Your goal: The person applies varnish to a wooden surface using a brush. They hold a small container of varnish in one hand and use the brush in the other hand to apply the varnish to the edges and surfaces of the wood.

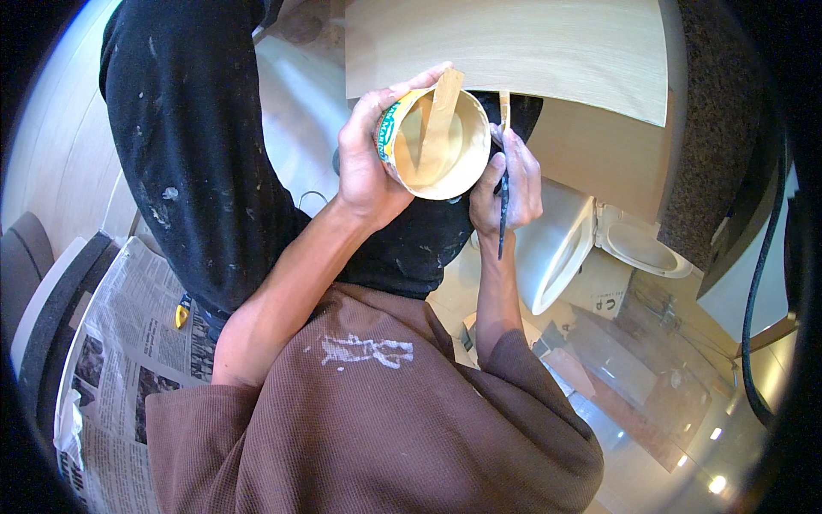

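My left hand is wrapped round a small round tub with a yellow and green label. Cream-coloured paint lies inside it. A flat wooden stick leans in the tub, its upper end jutting past the far rim close to my left fingertips. Just right of the tub, my right hand grips a thin paintbrush. The dark handle points down toward me, and the pale bristles point away, near the edge of a light wood panel.
Newspaper covers a surface at my left, with a small yellow and dark tool on it. A white toilet stands to the right, beyond my right hand. Clear sheeting lies at lower right. A dark cable hangs at far right.
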The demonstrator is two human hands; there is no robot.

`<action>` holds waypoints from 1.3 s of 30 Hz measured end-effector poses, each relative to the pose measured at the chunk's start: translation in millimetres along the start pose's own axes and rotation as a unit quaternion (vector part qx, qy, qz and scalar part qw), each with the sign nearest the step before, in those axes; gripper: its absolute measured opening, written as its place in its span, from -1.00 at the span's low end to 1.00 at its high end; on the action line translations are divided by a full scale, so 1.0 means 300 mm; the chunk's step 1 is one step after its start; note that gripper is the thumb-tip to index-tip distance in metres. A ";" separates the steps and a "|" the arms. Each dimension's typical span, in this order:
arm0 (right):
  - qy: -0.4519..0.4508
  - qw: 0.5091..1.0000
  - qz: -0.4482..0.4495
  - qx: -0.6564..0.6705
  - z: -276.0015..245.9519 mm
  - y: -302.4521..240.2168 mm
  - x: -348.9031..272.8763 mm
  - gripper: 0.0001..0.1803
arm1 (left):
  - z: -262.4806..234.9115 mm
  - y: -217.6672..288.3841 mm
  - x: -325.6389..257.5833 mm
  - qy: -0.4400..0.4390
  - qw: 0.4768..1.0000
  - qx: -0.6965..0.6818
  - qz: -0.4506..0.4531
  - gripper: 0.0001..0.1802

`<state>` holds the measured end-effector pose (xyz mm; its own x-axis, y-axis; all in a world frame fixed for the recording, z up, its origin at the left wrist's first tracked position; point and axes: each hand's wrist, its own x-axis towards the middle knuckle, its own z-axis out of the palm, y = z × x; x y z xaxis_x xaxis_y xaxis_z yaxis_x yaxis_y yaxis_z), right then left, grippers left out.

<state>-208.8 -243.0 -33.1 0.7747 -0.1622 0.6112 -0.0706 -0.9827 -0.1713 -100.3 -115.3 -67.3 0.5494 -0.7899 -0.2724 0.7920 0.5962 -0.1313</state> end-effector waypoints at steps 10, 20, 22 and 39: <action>-0.030 1.000 0.000 -0.006 0.004 -0.007 -0.001 -0.67 | 0.011 0.010 -0.008 -0.003 1.000 0.022 0.003 -0.42; 0.024 1.000 0.000 -0.017 -0.044 -0.003 0.027 -0.70 | -0.002 0.001 -0.002 0.000 1.000 0.014 -0.004 -0.40; 0.046 0.999 -0.016 -0.013 -0.054 -0.002 0.037 -0.71 | -0.005 0.001 -0.001 0.004 1.000 0.016 -0.003 -0.40; -0.004 0.998 -0.053 -0.041 -0.076 -0.006 0.068 -0.73 | -0.003 0.002 -0.004 -0.001 0.999 0.035 -0.001 -0.38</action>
<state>-207.2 -246.7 -2.6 0.7857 -0.0568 0.6159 -0.0394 -0.9983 -0.0419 -100.8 -113.8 -68.0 0.5477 -0.7918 -0.2704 0.8103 0.5825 -0.0646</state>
